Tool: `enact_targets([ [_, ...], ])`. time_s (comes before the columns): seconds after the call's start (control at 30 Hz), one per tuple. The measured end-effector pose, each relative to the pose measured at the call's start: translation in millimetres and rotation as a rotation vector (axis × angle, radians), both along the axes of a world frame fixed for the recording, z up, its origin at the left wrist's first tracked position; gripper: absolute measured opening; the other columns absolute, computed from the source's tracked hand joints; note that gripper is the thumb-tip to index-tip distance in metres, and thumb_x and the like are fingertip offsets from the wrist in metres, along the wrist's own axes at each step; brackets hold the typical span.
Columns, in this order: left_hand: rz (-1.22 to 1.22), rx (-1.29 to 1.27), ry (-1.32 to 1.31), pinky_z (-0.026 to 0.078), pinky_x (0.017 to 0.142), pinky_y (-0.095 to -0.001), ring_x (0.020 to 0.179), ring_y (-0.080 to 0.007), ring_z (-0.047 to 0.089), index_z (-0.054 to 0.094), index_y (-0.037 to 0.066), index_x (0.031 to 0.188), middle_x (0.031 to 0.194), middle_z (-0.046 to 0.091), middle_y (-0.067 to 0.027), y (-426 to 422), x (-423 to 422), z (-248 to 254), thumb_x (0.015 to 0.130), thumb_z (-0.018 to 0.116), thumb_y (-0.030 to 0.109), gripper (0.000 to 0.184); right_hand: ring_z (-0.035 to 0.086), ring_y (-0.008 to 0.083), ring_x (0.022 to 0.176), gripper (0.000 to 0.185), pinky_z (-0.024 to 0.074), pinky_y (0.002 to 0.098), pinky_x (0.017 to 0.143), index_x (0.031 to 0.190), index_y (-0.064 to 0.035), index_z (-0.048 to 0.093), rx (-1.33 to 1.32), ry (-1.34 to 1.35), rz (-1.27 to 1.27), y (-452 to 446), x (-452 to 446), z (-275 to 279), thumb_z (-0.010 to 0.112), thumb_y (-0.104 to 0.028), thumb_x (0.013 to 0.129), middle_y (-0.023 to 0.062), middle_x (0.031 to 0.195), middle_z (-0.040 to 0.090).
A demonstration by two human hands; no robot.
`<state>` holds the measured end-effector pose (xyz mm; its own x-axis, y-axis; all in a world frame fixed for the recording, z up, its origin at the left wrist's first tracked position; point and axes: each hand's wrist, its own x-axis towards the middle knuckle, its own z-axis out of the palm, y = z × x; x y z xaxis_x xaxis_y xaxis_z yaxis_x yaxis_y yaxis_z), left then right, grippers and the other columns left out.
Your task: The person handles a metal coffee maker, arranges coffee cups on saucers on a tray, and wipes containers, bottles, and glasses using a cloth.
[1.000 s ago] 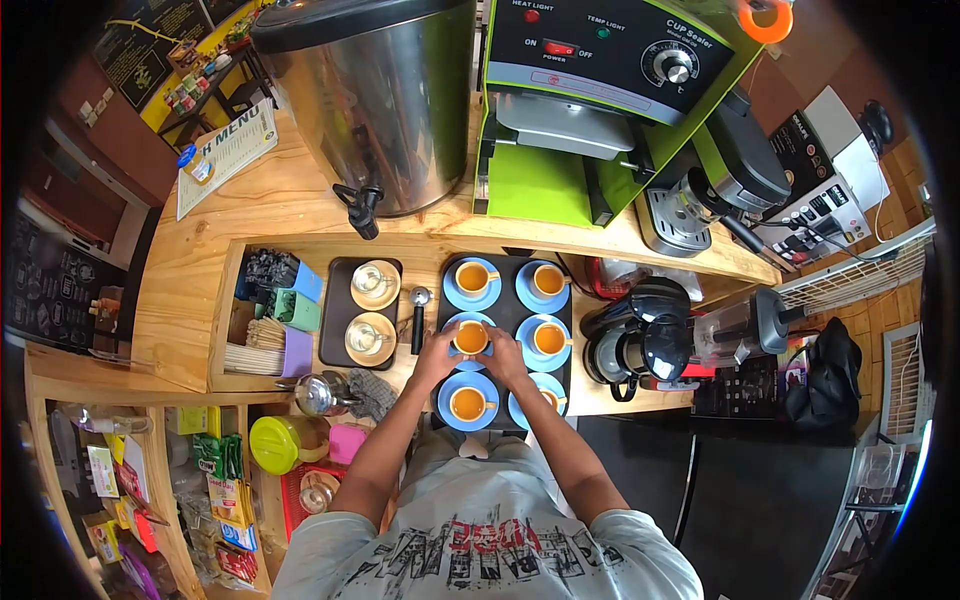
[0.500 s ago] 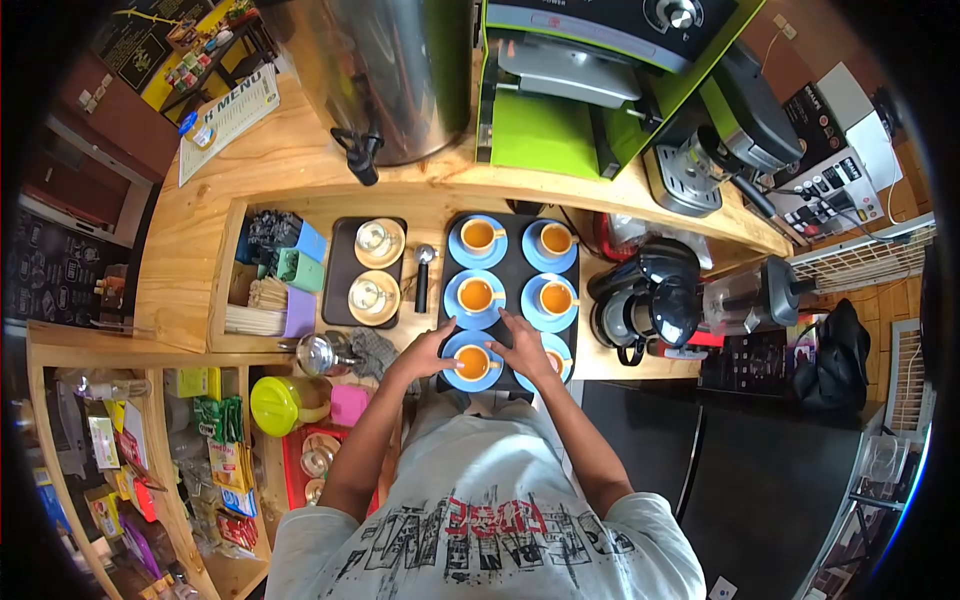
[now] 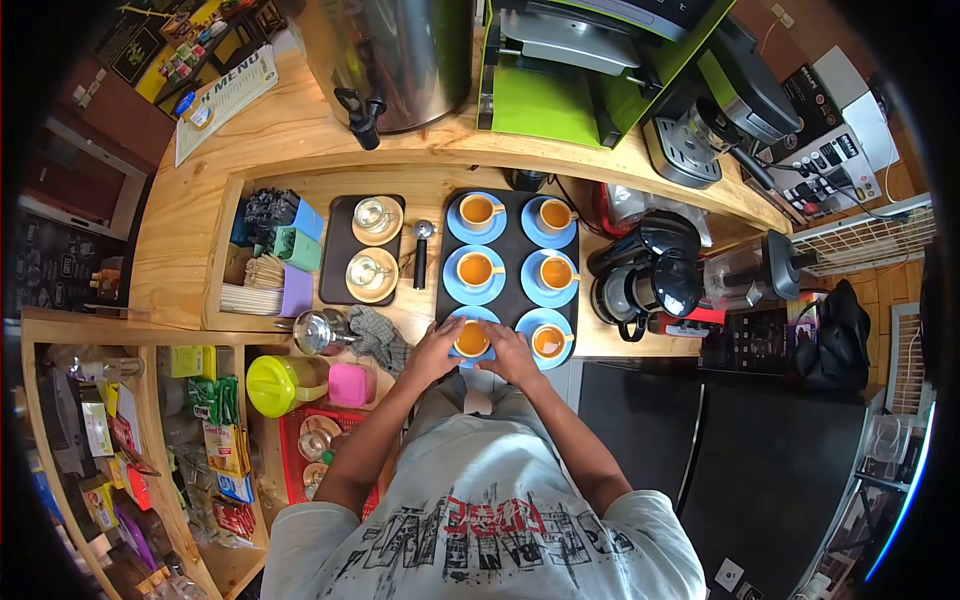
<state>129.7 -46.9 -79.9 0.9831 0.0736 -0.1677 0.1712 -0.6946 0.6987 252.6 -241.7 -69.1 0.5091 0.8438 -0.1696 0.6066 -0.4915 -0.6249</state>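
Observation:
My left hand [image 3: 436,352] is curled on the left side of a blue saucer [image 3: 476,313], and my right hand [image 3: 511,354] grips its right side. A cup of amber-brown drink [image 3: 471,342] stands upright on this saucer, at the near left of a dark tray [image 3: 512,205]. Beside my right hand is another filled cup [image 3: 548,342] on a blue saucer. Farther up the tray are several matching cups, such as the middle left cup [image 3: 474,269]. My fingertips are partly hidden against the saucer.
A smaller tray [image 3: 340,235] with two glass cups on wooden saucers lies left of a portafilter [image 3: 424,250]. A grey cloth [image 3: 378,338] and a glass pot [image 3: 318,330] are near my left forearm. A black coffee maker [image 3: 650,265] stands at right.
Both hands have come closer around the near left saucer, from a wider spread with raised fingers. My view has shifted slightly, so the counter appears higher.

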Motion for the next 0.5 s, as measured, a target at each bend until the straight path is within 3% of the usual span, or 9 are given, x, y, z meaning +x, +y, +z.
enact_targets([
  [0.3,0.051,-0.002,-0.052,0.032,0.121,-0.0604,0.150,-0.0373,0.043,0.043,-0.001,0.156,0.156,0.052,-0.0206,-1.6,2.3,-9.8,0.083,0.082,0.014,0.084,0.061,0.0325,0.128,0.087,0.0470,0.0494,0.100,0.154,-0.0088,0.050,0.092,-0.037,-0.104,5.4,-11.0,-5.5,0.089,-0.022,0.077,0.0124,0.142,0.063],
  [0.5,0.015,0.057,0.009,0.029,0.123,-0.0614,0.155,-0.0372,0.036,0.034,0.001,0.161,0.163,0.044,-0.0189,-5.4,2.7,10.4,0.078,0.088,0.021,0.101,0.055,0.0323,0.136,0.097,0.0448,0.0492,0.104,0.157,-0.0130,0.048,0.087,-0.063,-0.095,-2.9,-8.8,4.2,0.093,-0.024,0.072,0.0135,0.147,0.058],
])
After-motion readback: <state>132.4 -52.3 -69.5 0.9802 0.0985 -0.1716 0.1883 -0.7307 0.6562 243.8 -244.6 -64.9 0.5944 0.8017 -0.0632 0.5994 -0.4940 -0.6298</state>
